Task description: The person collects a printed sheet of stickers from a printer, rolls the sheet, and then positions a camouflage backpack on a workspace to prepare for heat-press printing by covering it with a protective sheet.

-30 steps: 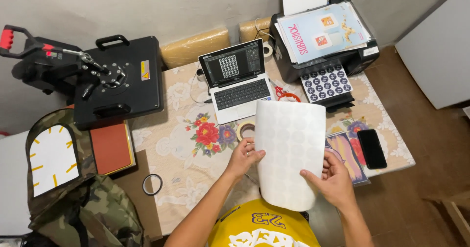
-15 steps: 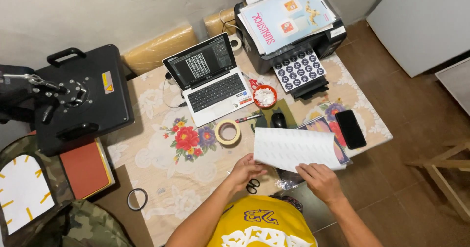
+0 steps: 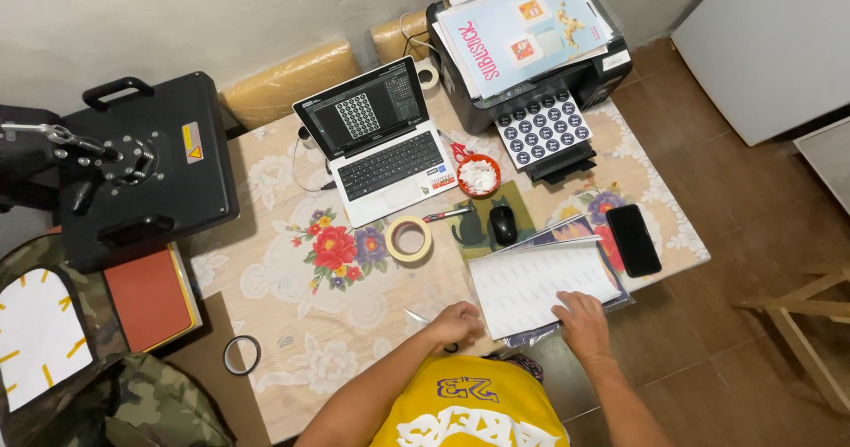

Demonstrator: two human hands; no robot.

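- Left hand (image 3: 456, 321) curled loosely at the near table edge, knuckles up, touching the near-left corner of the white sheet (image 3: 540, 286); whether the fingers pinch the paper or merely rest beside it cannot be told.
- Right hand (image 3: 582, 321) spread flat, palm down, pressing the near edge of the same sheet.
- Sheet lying flat near the front right of the table (image 3: 292, 323), over a stack of glossy printed pages, only the edges of which peek out; faint rows of round marks on the sheet, too pale to make out.
- Dark handles under the left hand, mostly hidden, kind unclear.
- Just beyond the sheet: black mouse (image 3: 503, 225) on a green mat, and a black phone (image 3: 633, 240) to the right.
- Roll of tape (image 3: 408, 239) left of the mat, well clear of both hands.
- Open laptop (image 3: 381, 142) farther back, screen showing a grid of dots; small red bowl (image 3: 478, 175) with white bits beside it.
- Printer (image 3: 531, 49) at the back right, 1 printed sheet of dark circles in its tray, top partly cut off by the frame.
- Black heat press (image 3: 133, 173) at left, handle cut off at the edge.
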